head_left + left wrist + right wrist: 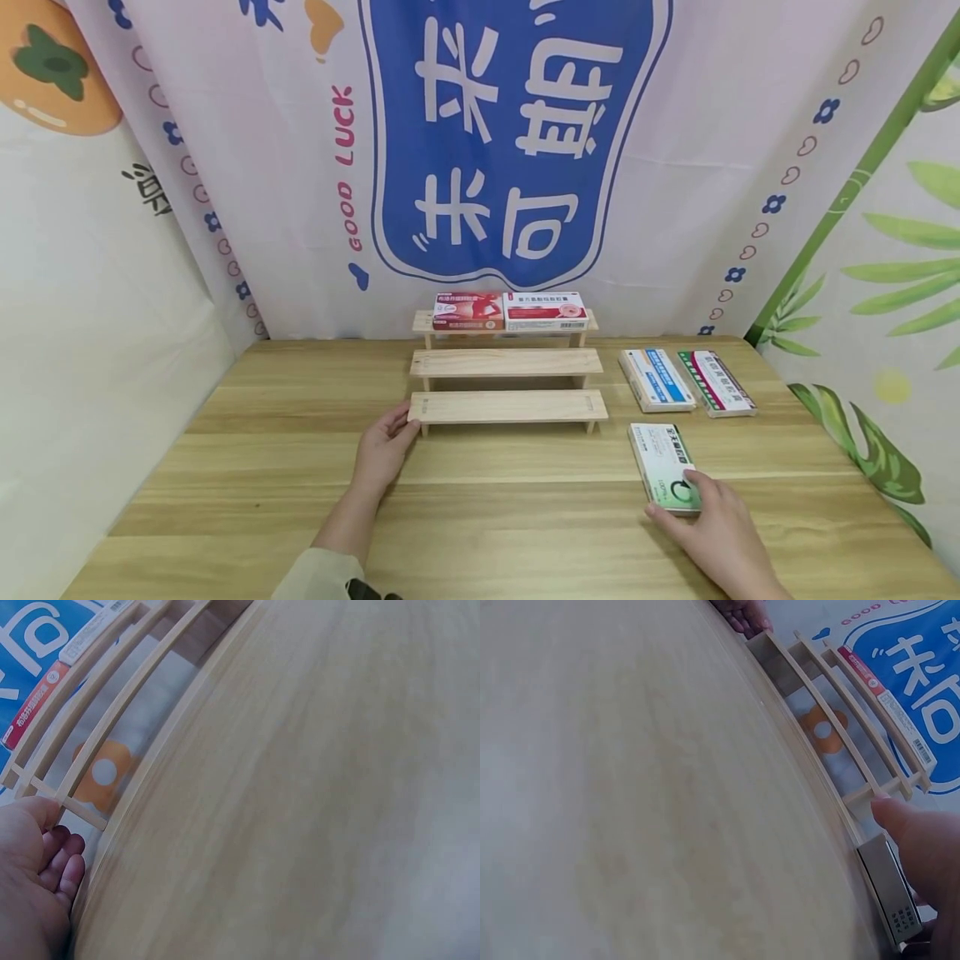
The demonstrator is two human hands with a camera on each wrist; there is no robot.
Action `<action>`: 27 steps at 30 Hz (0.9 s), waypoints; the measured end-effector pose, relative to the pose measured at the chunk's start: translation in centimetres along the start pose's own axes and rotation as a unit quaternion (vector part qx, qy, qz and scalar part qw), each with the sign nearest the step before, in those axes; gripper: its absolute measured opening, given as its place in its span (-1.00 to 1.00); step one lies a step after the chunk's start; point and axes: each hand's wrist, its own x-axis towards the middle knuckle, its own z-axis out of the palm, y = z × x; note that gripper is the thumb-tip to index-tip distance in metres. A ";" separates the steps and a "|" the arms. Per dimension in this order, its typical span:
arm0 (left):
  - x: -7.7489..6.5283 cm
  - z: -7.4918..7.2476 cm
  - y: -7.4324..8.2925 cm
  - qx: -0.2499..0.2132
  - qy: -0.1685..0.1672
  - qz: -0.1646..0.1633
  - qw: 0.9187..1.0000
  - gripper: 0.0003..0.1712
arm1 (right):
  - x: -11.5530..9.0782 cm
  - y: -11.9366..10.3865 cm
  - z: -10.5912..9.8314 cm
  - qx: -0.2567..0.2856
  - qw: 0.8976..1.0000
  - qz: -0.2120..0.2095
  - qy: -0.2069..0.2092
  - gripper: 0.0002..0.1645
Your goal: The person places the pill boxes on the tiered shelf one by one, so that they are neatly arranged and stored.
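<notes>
A three-tier wooden rack (510, 407) stands on the table. My left hand (384, 450) is at the left end of its lowest tier, thumb at the front corner and fingers curled beside it; the left wrist view shows that hand (37, 862) close up. To the right, a white and green medicine box (663, 467) lies flat on the table. My right hand (716, 525) holds its near end between thumb and fingers. In the right wrist view, the thumb (900, 817) is over the box's edge (889, 892), and the other fingers are mostly hidden.
On the top tier sit a red medicine box (468, 312) and a white and red one (546, 310), side by side. Right of the rack lie a blue and white box (657, 380) and a green, white and maroon box (717, 383). A printed cloth (675, 167) hangs behind the table.
</notes>
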 end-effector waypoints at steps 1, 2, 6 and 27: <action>0.0 0.0 0.0 0.000 0.000 0.000 1.000 -0.49 | 0.0 -0.1 0.1 -0.003 1.000 0.001 0.004 0.36; 0.0 0.0 0.0 0.000 0.000 0.001 1.000 -0.49 | 0.1 -0.2 0.1 -0.005 1.000 0.001 0.007 0.36; 0.0 0.0 0.0 -0.002 0.001 0.001 1.000 -0.49 | 0.1 -0.5 0.3 -0.014 1.000 0.005 0.016 0.31; 0.0 0.0 0.0 -0.002 -0.001 0.001 1.000 -0.50 | 0.3 -0.3 -1.3 0.005 1.000 -0.005 0.015 0.19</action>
